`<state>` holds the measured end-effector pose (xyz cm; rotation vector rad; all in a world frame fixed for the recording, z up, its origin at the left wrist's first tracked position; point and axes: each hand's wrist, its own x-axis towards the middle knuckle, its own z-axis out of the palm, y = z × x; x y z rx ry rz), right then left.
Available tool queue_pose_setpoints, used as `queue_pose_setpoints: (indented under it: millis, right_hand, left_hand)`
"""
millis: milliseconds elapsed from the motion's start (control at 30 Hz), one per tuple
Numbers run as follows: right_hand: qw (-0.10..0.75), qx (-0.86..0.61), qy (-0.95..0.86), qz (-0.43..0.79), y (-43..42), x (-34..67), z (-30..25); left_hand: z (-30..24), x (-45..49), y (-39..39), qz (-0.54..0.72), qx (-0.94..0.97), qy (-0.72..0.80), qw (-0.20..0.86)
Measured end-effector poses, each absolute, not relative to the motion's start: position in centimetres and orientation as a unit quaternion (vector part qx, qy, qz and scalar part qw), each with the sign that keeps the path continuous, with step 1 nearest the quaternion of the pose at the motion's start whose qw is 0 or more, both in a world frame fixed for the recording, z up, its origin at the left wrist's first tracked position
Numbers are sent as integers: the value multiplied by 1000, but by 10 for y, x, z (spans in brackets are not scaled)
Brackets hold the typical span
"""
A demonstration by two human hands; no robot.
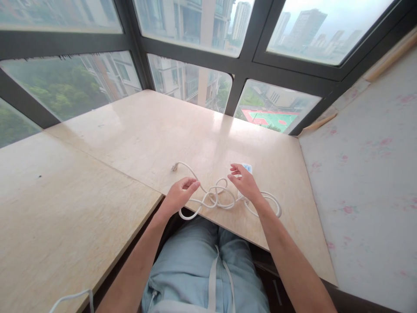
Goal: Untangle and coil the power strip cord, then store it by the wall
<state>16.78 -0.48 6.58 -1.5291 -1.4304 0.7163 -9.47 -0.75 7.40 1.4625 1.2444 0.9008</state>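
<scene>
A white power cord (216, 194) lies in loose, tangled loops near the table's front edge, one loop hanging slightly over it. Its plug (175, 167) rests on the table at the cord's left end. My left hand (180, 195) hovers beside the left loops, fingers loosely curved with a gap to the thumb, and nothing shows in its grasp. Over the right part, my right hand (244, 181) has its fingers apart and holds nothing visible. Partly hidden behind that hand is a white power strip (248, 168) with a blue face. More cord curls beneath my right wrist.
The beige tabletop (130, 126) reaches back to dark-framed windows, and a flowered wall (355, 182) bounds it on the right. Another table section (71, 195) extends on the left. A separate white cable (73, 296) lies at the lower left edge.
</scene>
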Motion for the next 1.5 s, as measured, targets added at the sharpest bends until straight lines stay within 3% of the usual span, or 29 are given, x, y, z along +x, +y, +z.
queue_pose_setpoints:
  millis: [233,467,867,1033,1133,1233,1400,1500]
  right_hand:
    - [291,-556,-647,432,11,169,61]
    - [334,-562,-616,439,5,181,82]
    - [435,-575,-628,292,-18,201,126]
    - [363,-526,-761,108,-31,202,155]
    - [320,-507,-797,75,-39,202,168]
    - [251,-502,-810,167,-43,205,172]
    - [126,-533,-679,489,-37,213,150]
    - [108,-565,-611,545,-28,209,132]
  left_hand:
    - [76,-71,-43,180,768,522,323]
    - [69,-75,-46,166,800,524,242]
    - [71,-84,-27,214,810,527,143]
    - [64,-84,-20,253,814,512,109]
    - [56,-82,-17,272,817,498,100]
    - [47,-81,-14,280,819,494,83]
    - [34,-79,-9,284,824,487,53]
    - [31,-78,-7,279,825,491,28]
